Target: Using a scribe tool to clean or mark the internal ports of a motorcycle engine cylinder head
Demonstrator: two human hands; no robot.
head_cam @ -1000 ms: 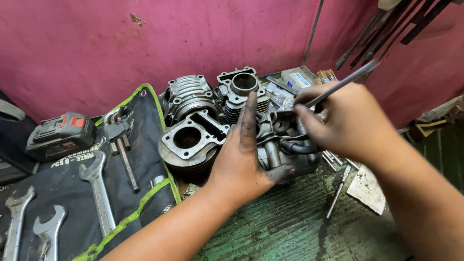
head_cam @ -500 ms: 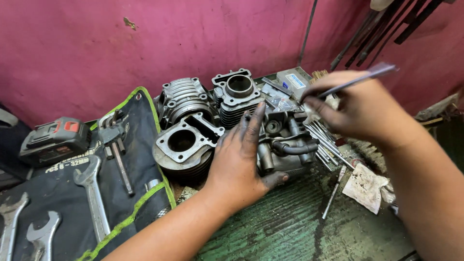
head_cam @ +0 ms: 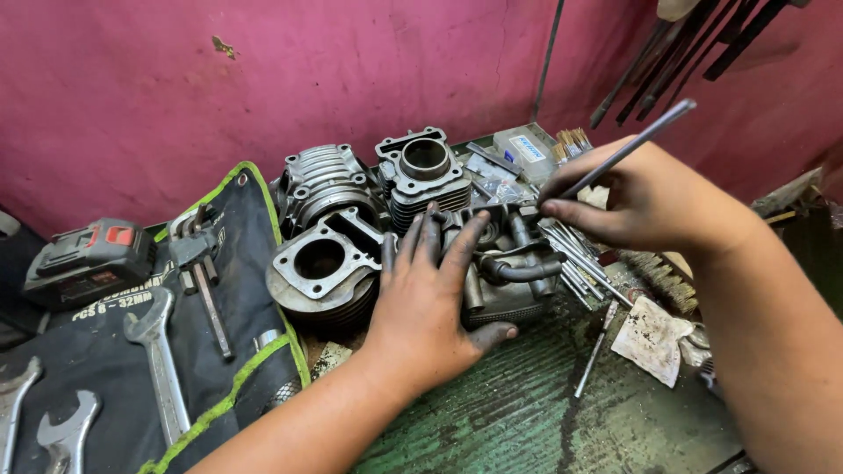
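Currently: cylinder head (head_cam: 505, 272) braced for rod work.
Left hand (head_cam: 430, 298) lies flat, fingers open, steadying it; right hand (head_cam: 650, 197) pinches thin metal rod (head_cam: 628, 149) pen-style for control.

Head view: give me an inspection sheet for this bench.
Surface: green bench top, grimy.
Job's things: dark engine part; thin metal rod.
Clutter: three finned cylinders, spanners on a tool roll, loose rods, wire brush, rag, battery pack.
Grips: left hand flat on the engine part; right hand pinches the rod.
Cables: nothing seen.
Surroundings: pink wall, bars leaning top right.
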